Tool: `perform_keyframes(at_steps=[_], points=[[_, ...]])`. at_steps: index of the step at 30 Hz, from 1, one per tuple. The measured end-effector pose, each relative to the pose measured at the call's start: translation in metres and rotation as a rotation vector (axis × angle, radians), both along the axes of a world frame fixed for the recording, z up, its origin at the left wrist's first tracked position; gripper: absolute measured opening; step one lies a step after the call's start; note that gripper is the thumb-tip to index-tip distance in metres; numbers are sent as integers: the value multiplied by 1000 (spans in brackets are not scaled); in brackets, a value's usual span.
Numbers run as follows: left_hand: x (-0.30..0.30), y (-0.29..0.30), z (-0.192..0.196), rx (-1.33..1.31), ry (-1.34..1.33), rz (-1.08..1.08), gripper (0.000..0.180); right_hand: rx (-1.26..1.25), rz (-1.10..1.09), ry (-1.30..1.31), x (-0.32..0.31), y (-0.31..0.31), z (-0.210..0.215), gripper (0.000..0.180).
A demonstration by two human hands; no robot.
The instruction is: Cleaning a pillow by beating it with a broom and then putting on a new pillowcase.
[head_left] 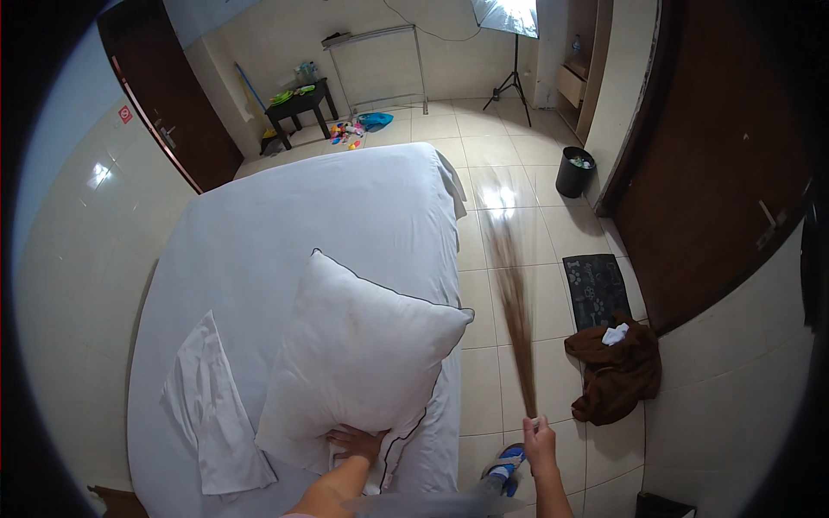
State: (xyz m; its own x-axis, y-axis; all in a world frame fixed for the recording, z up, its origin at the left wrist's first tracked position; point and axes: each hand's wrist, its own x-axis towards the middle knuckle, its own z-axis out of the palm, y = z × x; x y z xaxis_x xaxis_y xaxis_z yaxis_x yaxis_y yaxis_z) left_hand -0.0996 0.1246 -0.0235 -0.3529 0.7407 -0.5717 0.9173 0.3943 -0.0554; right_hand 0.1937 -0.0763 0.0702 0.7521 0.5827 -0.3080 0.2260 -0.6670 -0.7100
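Note:
A white pillow (354, 345) with dark piping lies on the white-sheeted bed (285, 198). My left hand (358, 445) presses on its near edge, fingers spread over the fabric. In my right hand (541, 440) is a stick broom (521, 337), gripped at its bound end. Its long thin brown bristles point away from me over the tiled floor to the right of the bed, and their tips are blurred. Left of the pillow lies a crumpled white cloth (207, 406), perhaps a pillowcase.
At right lie a dark doormat (596, 289) and a heap of brown cloth (615, 371); a black bin (574, 173) stands beyond. Farther back are a lamp on a tripod (516, 86), a metal rack (380, 69), a small dark table (300, 104) and scattered toys (345, 131).

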Motion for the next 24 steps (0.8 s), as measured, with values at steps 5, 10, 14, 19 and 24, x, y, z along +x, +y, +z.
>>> perform_keyframes(at_steps=[5, 10, 14, 19, 24], points=[[3, -7, 7, 34, -22, -67, 134, -140, 544, -142, -55, 26, 45, 36], [5, -11, 10, 115, -106, -92, 135, -15, -65, -150, -67, 8, 17, 40], [6, -21, 19, 184, -159, -88, 132, -19, 94, -174, -123, -39, 14, 42], [6, -32, 34, 241, -287, -156, 131, -297, 131, -269, -156, -95, -1, 42], [-6, -48, 59, 304, -454, -215, 125, -132, -173, -309, -193, -137, 1, 37]])
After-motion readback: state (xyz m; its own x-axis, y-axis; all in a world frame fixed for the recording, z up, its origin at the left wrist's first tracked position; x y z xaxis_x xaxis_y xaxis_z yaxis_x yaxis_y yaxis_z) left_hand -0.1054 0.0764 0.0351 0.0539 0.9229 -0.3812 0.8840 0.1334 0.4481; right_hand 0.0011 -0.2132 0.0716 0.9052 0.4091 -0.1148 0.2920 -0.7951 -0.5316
